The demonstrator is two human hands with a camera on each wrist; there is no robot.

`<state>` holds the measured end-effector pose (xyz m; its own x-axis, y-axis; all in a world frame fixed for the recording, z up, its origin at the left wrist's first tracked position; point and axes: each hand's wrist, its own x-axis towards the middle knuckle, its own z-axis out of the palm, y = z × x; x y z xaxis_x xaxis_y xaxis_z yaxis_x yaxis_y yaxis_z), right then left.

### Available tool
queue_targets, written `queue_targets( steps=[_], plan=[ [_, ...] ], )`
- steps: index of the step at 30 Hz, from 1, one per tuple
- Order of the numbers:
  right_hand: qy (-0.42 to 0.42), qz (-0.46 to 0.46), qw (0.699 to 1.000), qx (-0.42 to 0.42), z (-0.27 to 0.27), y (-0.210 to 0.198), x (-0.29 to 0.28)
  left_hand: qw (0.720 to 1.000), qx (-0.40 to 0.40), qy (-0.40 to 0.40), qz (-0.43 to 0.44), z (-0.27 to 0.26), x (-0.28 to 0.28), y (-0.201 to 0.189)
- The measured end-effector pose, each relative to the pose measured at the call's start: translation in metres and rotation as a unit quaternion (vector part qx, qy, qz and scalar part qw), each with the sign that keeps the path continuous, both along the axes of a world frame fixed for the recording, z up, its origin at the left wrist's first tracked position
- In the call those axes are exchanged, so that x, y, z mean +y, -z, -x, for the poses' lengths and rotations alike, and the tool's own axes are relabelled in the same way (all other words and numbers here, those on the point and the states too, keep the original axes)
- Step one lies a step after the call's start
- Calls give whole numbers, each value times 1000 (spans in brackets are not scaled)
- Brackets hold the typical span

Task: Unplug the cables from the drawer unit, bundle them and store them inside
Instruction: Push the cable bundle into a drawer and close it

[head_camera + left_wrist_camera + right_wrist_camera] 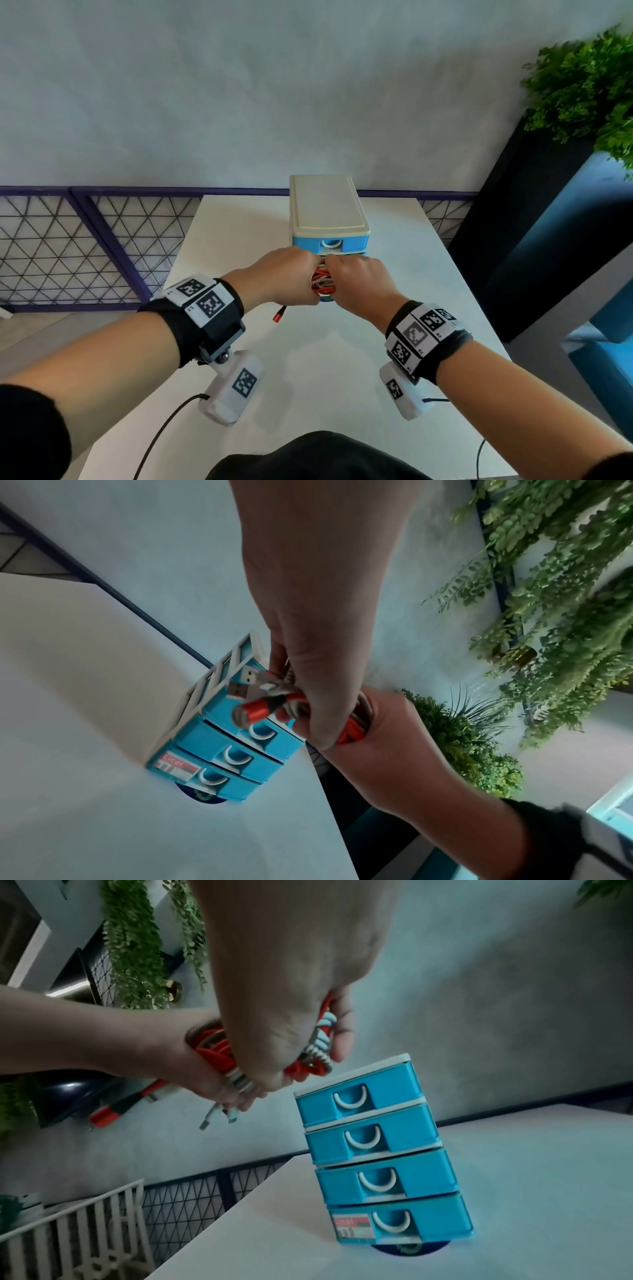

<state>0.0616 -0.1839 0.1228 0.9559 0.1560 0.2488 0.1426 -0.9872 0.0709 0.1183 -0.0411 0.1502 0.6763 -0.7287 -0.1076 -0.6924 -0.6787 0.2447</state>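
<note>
Fingers of the left hand (286, 274) and right hand (359, 279) curl tightly around a coiled bundle of red and white cables (322, 282), held just before the closed blue four-drawer plastic unit (380, 1150) standing on the white bench (325, 359).

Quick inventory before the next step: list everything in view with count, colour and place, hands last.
drawer unit: one, blue drawers in a white frame, four drawers all closed, standing on the table
cable bundle: one, red and white cables coiled together, held in the air in front of the unit
table: one, white, under the unit
blue disc: one, partly under the unit's base
plants: green, to the right
wire fence: dark purple, behind the table
left hand: grips the bundle
right hand: grips the bundle
</note>
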Motion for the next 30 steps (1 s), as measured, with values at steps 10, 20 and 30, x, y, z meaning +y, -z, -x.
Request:
queue_targets(
  steps=[10,20,30],
  plan=[
    [53,14,990,127,-9,6,-24,968,225,-15,112,-37,-3,4],
    [55,20,984,167,-40,-1,-33,999,28,-21,22,-71,-12,6],
    [63,-6,979,193,-60,-3,-36,999,-3,-39,34,-84,-14,14]
  ],
)
